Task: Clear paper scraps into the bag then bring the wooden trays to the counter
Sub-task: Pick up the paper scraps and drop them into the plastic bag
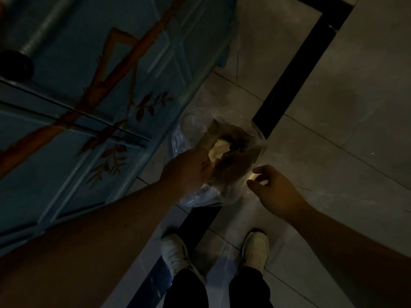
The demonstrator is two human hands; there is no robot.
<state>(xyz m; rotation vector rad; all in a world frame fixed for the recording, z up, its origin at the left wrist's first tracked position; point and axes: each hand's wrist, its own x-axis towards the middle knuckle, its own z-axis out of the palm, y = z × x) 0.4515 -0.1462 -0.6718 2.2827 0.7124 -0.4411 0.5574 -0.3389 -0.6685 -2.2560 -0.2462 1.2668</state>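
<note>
Head view is dark: left hand (pixel 189 168) seems to grip paper scraps (pixel 219 150) inside the clear bag (pixel 184 134); right hand (pixel 274 187) hovers released.

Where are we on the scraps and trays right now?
Done: brown and white paper scraps already sit inside the clear plastic bag on the floor. In hand: the left hand is at the bag's mouth on the paper; the right hand hovers open beside it. Left: no wooden trays are in view.
</note>
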